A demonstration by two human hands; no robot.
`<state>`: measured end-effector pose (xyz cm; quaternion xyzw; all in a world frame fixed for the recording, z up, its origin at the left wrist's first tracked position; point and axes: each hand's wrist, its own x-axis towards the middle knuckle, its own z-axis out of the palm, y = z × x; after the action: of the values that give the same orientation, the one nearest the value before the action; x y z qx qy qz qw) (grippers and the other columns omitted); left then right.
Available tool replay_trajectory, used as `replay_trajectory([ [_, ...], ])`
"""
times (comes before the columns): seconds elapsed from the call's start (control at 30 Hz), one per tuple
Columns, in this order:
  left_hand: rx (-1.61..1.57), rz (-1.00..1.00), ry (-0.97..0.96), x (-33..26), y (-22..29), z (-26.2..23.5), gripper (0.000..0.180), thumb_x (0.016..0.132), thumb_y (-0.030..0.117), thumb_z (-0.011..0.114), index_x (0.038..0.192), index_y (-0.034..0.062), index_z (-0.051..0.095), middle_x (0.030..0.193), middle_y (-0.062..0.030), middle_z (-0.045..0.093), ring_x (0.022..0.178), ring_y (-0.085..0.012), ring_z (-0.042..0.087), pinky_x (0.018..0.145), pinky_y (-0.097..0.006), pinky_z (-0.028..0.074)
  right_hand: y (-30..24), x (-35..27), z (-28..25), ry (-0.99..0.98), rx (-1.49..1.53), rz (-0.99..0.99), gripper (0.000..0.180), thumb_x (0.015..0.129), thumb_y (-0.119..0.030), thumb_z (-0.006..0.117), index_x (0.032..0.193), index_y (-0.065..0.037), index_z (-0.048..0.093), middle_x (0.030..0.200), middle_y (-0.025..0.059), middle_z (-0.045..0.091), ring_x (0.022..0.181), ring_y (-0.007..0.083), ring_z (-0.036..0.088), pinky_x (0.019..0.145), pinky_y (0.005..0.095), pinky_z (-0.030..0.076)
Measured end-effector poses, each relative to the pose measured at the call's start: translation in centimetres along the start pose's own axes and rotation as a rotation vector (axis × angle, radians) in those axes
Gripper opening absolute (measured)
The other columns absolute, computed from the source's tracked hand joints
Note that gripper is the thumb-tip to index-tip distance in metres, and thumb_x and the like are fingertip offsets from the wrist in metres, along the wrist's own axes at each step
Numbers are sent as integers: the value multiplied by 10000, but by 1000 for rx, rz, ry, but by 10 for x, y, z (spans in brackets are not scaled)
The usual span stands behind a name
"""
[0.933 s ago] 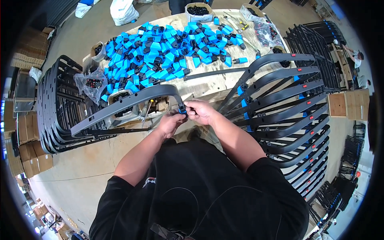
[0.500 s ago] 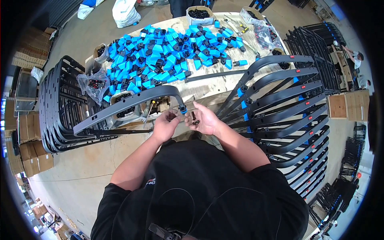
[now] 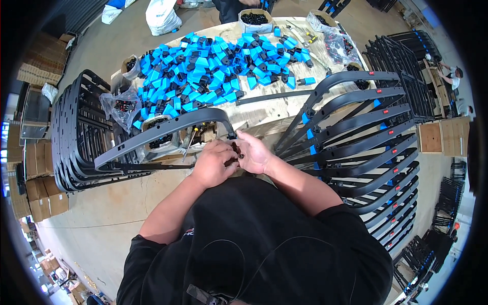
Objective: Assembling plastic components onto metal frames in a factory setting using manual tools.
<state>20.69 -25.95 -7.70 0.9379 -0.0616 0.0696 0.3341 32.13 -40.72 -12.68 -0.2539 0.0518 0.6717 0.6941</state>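
Observation:
Several small dark bolts lie in the cupped palm of my right hand, whose thumb points up and away. Curled and pressed against that palm, my left hand has its thumb and fingers at the bolts. Whether its fingertips pinch one is hidden. Just beyond both hands is the downturned end of a bent black metal frame, which slopes down to the left. The left fingers cover the spot just below that end.
A wooden table bears a heap of blue-and-black plastic pieces. Bent black frames stand stacked at left and right. A box of black parts stands at the far edge, near another person.
My left hand has moved right and turned over the right palm, its fingers now at the bolts. My right hand has shifted slightly left and tilted.

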Motion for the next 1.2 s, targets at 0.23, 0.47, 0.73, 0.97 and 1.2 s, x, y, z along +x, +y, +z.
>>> replay_trajectory([
  [0.23, 53, -36, 40, 0, -2, 4, 210, 737, 160, 773, 923, 77, 718, 1040, -94, 682, 1062, -317, 603, 976, -439, 469, 1, 7, -2, 8, -23, -35, 588, 1042, -519, 424, 1320, -22, 571, 1216, 89, 662, 1138, 234, 620, 1016, 442, 461],
  [0.47, -101, -69, 77, -1, -11, 4, 201, 743, 113, 764, 923, 62, 689, 993, -112, 681, 997, -316, 607, 935, -419, 483, 5, 13, -18, 99, -66, -48, 452, 1052, -473, 435, 1158, -80, 633, 1051, 68, 669, 959, 205, 649, 827, 386, 521],
  [0.73, -908, -798, 249, -7, -52, 48, 108, 920, 89, 685, 962, -2, 646, 855, -9, 634, 729, -109, 593, 688, -256, 505, 3, 15, -47, 519, -730, -238, 339, 990, -383, 609, 893, -59, 618, 726, 72, 621, 640, 207, 577, 584, 373, 457],
  [0.97, -1427, -925, 246, 0, -80, 65, 91, 1000, 91, 606, 974, 12, 643, 848, -39, 628, 735, -139, 603, 702, -283, 535, -8, 16, -6, 710, -1622, -461, 269, 928, -269, 646, 989, -7, 640, 875, 233, 702, 840, 424, 686, 746, 497, 536],
  [1.2, -1571, -1005, 204, -2, -79, 68, 121, 1024, 127, 570, 1002, 22, 626, 873, -63, 651, 761, -154, 607, 683, -291, 523, -8, 18, -4, 701, -1785, -471, 225, 935, -224, 611, 949, -3, 573, 818, 250, 688, 783, 451, 679, 707, 555, 529],
])
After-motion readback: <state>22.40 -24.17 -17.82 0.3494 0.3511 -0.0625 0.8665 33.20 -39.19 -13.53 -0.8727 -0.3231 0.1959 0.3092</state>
